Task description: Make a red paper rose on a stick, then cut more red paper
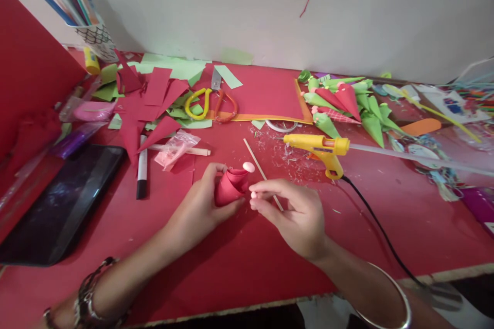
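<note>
Silver bangle (407,306) closest, red paper roll (228,190) held over the worktop (216,267).
The left hand (199,211) curls its fingers (230,208) around the roll, a pale pink ball (248,167) at the rim just beyond them. The right hand (296,213) pinches a small pale piece (253,195) narrowly, beside the roll. The step seems to be adding pieces; the next move likely calls for a steady roll and a light touch.
</note>
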Motion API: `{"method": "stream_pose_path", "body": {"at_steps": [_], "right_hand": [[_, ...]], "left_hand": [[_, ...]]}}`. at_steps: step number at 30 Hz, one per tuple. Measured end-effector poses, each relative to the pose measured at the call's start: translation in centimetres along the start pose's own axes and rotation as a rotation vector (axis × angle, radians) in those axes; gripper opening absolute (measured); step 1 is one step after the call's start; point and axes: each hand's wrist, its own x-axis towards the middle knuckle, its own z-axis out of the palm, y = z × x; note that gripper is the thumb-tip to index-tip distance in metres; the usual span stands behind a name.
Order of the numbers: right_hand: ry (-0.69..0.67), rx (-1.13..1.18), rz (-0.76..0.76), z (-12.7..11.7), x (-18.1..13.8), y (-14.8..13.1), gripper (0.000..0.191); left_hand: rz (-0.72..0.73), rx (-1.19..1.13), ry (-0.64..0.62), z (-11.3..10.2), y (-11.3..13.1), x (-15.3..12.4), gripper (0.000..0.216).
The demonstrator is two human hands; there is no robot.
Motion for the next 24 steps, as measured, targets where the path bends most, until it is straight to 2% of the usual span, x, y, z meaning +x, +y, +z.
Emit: {"method": "stream_pose_path", "body": {"at_steps": [6,24], "right_hand": [[-0.005,-0.14,-0.063,-0.02,0.04,0.01,0.007],[-0.084,-0.152,-0.039,0.21,0.06,0.34,0.007]], "left_hand": [[0.042,-0.007,0.005,0.27,-0.08,-0.27,0.031],[0.124,0.006,0.0,0.92,-0.67,-0.47,0.035]]}}
